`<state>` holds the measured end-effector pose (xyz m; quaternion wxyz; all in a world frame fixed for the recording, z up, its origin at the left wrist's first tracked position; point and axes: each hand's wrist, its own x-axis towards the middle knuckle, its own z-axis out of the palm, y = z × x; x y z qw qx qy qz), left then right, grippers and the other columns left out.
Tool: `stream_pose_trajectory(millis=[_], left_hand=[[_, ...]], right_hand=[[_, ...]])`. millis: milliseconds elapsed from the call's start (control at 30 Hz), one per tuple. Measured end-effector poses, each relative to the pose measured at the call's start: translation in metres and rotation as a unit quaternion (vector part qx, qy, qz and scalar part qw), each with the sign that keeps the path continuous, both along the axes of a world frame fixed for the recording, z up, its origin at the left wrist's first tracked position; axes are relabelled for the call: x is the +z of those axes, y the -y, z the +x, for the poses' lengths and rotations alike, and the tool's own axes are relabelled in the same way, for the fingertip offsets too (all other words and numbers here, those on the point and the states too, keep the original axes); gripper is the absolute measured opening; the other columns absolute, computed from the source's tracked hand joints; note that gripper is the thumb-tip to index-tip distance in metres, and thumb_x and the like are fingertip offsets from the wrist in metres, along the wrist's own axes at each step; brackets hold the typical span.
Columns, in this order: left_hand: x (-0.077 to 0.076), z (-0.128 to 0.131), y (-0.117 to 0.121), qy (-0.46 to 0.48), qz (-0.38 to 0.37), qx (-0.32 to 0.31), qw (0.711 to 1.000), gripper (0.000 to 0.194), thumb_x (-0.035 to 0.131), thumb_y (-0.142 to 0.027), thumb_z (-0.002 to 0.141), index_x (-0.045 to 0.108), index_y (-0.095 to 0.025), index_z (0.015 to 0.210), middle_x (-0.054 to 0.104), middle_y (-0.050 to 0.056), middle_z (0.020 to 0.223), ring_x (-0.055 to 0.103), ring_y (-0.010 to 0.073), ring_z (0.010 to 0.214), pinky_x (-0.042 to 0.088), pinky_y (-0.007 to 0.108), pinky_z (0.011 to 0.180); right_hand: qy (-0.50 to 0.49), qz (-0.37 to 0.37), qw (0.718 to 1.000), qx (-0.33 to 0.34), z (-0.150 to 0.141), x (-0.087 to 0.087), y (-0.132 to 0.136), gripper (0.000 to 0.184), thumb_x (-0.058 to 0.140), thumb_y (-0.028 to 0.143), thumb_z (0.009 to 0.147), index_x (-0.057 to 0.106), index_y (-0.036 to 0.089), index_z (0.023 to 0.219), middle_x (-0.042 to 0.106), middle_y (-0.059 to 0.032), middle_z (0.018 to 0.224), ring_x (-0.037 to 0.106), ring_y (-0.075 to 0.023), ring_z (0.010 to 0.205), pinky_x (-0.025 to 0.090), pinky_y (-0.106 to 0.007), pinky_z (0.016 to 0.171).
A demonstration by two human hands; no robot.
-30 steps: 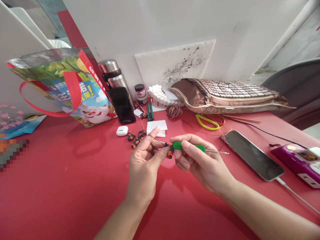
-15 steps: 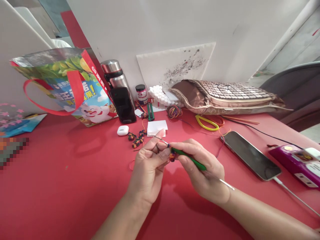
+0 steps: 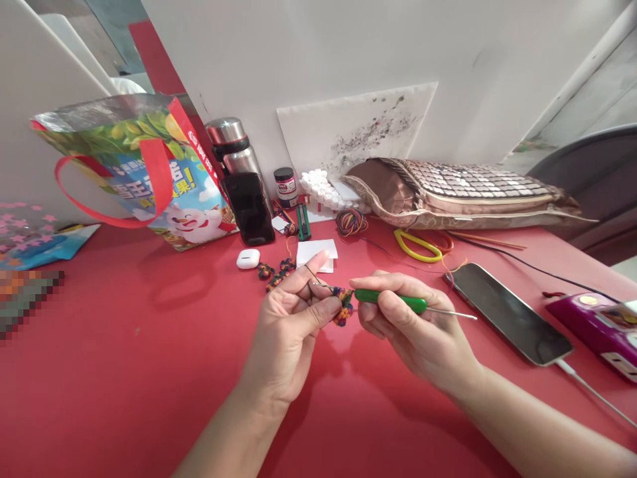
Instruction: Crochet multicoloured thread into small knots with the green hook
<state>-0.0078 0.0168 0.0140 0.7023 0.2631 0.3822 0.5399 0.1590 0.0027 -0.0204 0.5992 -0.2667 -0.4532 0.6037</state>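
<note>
Between the thumb and fingers of my left hand is a small multicoloured crochet piece, with dark yarn running over the raised index finger. My right hand grips a crochet hook by its green handle. One metal end of the hook points left into the crochet piece; the other sticks out to the right past my fingers. Another crocheted piece in the same colours lies on the table beyond my left hand, partly hidden by it. A ball of multicoloured yarn sits farther back.
On the red table stand a colourful bag, a steel flask and a dark phone. An earbud case and folded white paper lie nearer. To the right are yellow-handled scissors, a charging phone and a purple power strip.
My right hand tilted the hook's rear end down, then brought it back nearly level. More of the crochet piece shows beside my left thumb now. The whole view shifted slightly.
</note>
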Motion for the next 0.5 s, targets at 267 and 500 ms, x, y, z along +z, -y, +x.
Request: stream_pose_trajectory(millis=[267,500], left_hand=[[0.002,-0.004,-0.002,-0.032,0.013,-0.005,0.999,0.052,0.101,-0.017,0.058,0.088,-0.027,0.107,0.062,-0.004,0.072,0.055,0.0045,0.063,0.051,0.014,0.064],[0.004,-0.007,-0.003,-0.048,0.036,-0.032,0.998,0.045,0.101,-0.022,0.062,0.088,-0.025,0.104,0.061,-0.003,0.069,0.056,0.0052,0.066,0.051,0.013,0.069]], right_hand=[[0.024,0.014,0.999,-0.019,0.007,0.005,0.000,0.018,0.076,0.037,0.099,0.088,0.028,0.108,0.055,-0.0011,0.072,0.047,-0.0107,0.063,0.035,-0.026,0.055],[0.024,0.015,0.999,-0.034,0.012,0.008,-0.003,0.017,0.078,0.036,0.096,0.089,0.024,0.101,0.054,-0.0010,0.066,0.046,-0.0107,0.060,0.035,-0.026,0.054]])
